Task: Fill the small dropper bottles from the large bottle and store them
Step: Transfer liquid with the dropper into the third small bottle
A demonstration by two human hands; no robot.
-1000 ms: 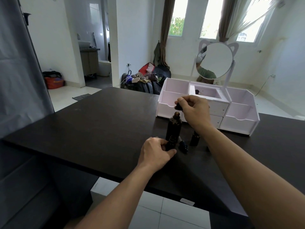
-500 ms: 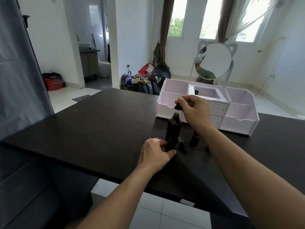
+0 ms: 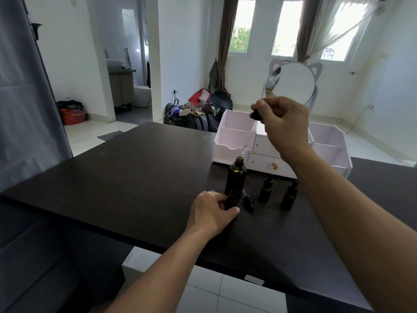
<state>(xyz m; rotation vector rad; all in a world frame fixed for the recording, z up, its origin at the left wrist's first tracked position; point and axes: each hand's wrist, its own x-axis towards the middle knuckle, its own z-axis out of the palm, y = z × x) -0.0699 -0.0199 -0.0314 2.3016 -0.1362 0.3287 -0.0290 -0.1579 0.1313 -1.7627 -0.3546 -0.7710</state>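
Since the earlier frame the right hand point(image 3: 285, 125) has risen well above the large bottle point(image 3: 236, 177), and the dropper point(image 3: 249, 136) it pinches is now fully out of the bottle's neck. Thumb and forefinger clench the black bulb at the top, and the clear glass tube hangs down and to the left from the grip, its tip just above the open mouth of the large bottle, not touching it. Below and to the left of this grip, the left hand point(image 3: 213, 212) rests on the dark table point(image 3: 135, 177) and its fingers curl around a small open dropper bottle point(image 3: 232, 198), which stands just in front of the large bottle. Just right of the left hand's grip a loose dropper cap point(image 3: 248, 202) lies on the table. Further right two capped small bottles point(image 3: 265, 189) stand upright, under the right forearm. Behind the right hand is the white organizer point(image 3: 234, 141) with a round mirror point(image 3: 293, 83).
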